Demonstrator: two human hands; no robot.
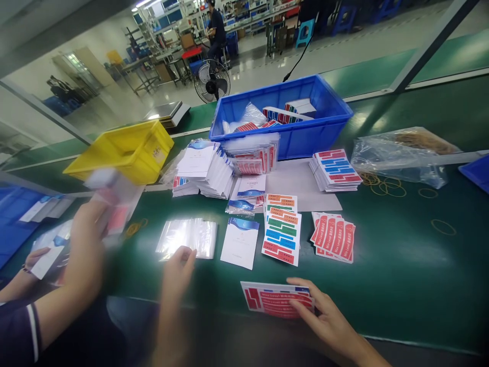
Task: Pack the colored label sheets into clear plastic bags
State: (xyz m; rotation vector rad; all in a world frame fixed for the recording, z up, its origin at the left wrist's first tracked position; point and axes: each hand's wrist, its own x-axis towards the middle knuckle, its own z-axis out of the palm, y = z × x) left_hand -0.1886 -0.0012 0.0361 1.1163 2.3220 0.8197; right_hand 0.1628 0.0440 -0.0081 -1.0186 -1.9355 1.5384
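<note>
My right hand holds a small stack of printed cards with red labels on top, over the table's front edge. My left hand is at the lower edge of a pile of clear plastic bags, thumb and fingertips together; whether a bag is pinched between them I cannot make out. Right of the bags lie a white leaflet with a blue top, overlapping multicoloured label sheets and a fanned pile of red label sheets.
Behind stand leaflet stacks, a blue bin, a yellow bin and a label stack. Rubber bands and a plastic bag lie right. A co-worker's blurred hand and another hand holding a leaflet are at left.
</note>
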